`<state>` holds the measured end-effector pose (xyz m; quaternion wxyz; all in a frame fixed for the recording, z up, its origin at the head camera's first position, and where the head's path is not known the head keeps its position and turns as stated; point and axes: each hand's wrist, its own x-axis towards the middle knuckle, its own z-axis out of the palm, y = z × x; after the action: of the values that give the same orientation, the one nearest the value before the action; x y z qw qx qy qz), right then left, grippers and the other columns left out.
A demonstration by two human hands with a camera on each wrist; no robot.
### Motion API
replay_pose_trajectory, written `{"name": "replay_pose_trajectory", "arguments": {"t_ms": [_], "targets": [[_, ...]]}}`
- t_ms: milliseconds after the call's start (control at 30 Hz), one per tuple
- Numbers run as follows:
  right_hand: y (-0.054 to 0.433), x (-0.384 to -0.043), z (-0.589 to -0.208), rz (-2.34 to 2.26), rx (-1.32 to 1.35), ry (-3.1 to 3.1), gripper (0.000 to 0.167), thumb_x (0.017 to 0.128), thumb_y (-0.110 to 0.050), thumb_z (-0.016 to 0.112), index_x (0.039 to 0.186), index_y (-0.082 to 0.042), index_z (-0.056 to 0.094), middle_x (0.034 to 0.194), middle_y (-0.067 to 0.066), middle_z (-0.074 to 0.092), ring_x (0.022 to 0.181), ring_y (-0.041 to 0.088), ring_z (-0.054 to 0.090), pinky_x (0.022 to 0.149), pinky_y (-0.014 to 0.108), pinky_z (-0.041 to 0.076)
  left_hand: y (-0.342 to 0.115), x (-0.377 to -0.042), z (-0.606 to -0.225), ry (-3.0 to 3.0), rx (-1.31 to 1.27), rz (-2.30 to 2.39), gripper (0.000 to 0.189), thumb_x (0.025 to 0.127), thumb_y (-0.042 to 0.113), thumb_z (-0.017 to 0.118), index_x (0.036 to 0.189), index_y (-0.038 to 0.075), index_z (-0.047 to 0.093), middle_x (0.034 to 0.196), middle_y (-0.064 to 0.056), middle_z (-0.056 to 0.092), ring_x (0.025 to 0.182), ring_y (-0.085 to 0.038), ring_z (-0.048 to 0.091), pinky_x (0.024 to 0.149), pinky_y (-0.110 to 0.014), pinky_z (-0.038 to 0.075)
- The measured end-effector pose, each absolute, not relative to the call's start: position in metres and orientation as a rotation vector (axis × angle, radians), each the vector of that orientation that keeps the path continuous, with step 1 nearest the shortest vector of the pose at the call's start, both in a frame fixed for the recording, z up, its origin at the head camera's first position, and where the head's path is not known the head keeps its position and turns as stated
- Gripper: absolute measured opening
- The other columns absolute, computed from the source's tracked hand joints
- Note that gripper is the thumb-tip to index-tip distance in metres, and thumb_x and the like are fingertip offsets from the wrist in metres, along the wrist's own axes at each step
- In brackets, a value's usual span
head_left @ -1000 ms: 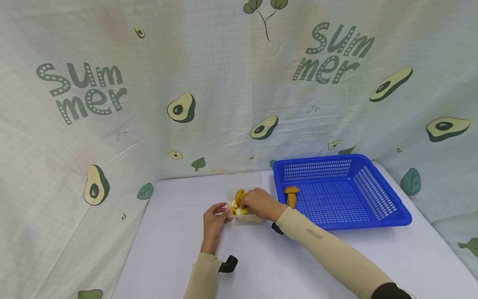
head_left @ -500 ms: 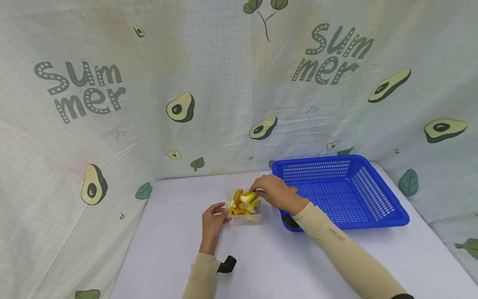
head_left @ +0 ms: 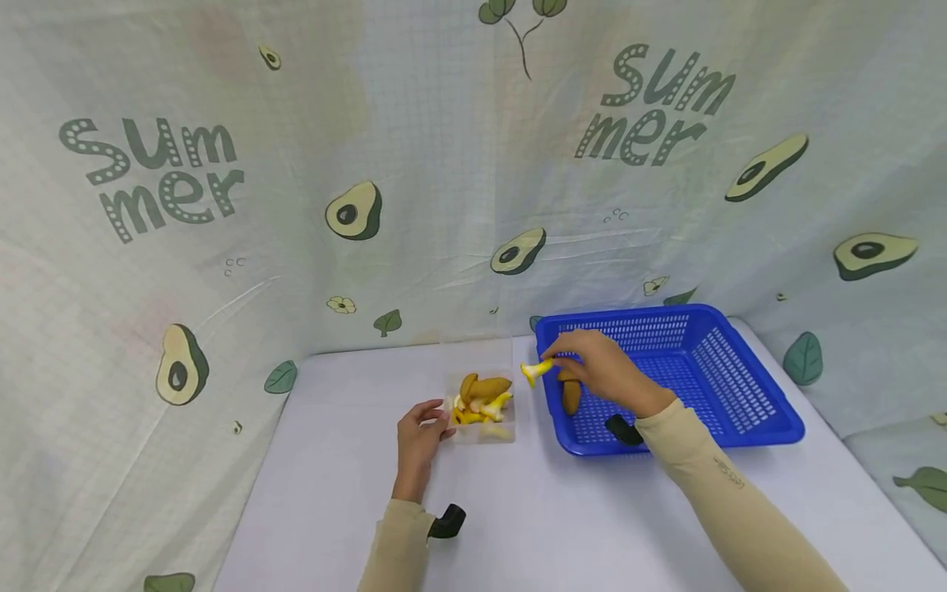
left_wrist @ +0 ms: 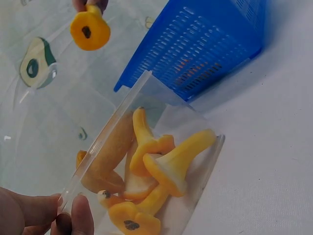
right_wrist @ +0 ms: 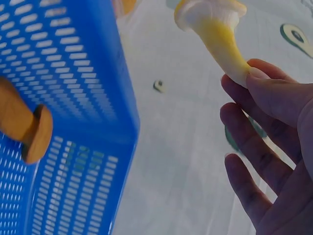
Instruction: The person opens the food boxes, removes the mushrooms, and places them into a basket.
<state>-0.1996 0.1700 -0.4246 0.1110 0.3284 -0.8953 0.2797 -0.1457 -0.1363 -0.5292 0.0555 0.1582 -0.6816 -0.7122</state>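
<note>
My right hand (head_left: 602,370) pinches a yellow mushroom (head_left: 536,372) by the end of its stem, above the left rim of the blue basket. In the right wrist view the mushroom (right_wrist: 215,36) has its pale, flared cap away from the fingers. My left hand (head_left: 420,440) pinches the left wall of a clear plastic box (head_left: 497,434); the left wrist view shows the box wall (left_wrist: 107,129) between thumb and fingers. Inside lie several yellow mushrooms (left_wrist: 171,164) and brown mushrooms (left_wrist: 110,152), piled over one another.
The blue basket (head_left: 769,370) stands at the right, its wall perforated. A brown mushroom (head_left: 570,396) lies inside it by the left wall. Behind the box a clear flap (head_left: 477,353) lies toward the printed curtain (head_left: 429,164). White cloth (head_left: 333,460) covers the table.
My right hand has lifted a yellow mushroom out of the clear box and moved right to the basket's rim. My left hand has stayed at the box.
</note>
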Motion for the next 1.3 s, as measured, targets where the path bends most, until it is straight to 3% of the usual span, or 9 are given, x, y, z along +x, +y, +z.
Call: {"name": "replay_pose_trajectory", "arguments": {"t_ms": [533,933,1300], "targets": [[0.22,-0.198,-0.428,0.837,0.865,-2.654,0.019,0.093,0.005,0.076,0.108,-0.006,0.081,0.105,0.008,0.079,0.102,0.034,0.073,0.092,0.056,0.062,-0.136,-0.147,-0.531,-2.107,0.498,-2.119,0.034,0.097,-0.011,0.066,0.131,-0.015,0.062,0.102,-0.016,0.06,0.075,-0.016,0.058,0.068,-0.026,0.066],[0.244,-0.203,-0.439,0.672,1.016,-2.452,0.029,0.077,0.014,0.085,0.096,-0.007,0.081,0.095,0.004,0.078,0.089,0.027,0.073,0.08,0.05,0.063,-0.135,-0.146,-0.528,-2.113,0.519,-2.118,0.035,0.098,-0.009,0.067,0.132,-0.013,0.063,0.105,-0.017,0.059,0.077,-0.017,0.058,0.068,-0.026,0.066],[0.253,-0.203,-0.443,0.637,0.999,-2.507,0.027,0.079,0.011,0.086,0.095,-0.01,0.082,0.096,0.002,0.077,0.091,0.028,0.071,0.081,0.051,0.062,-0.134,-0.146,-0.527,-2.12,0.521,-2.122,0.035,0.098,-0.008,0.067,0.132,-0.013,0.063,0.106,-0.017,0.06,0.078,-0.017,0.059,0.069,-0.026,0.066]]}}
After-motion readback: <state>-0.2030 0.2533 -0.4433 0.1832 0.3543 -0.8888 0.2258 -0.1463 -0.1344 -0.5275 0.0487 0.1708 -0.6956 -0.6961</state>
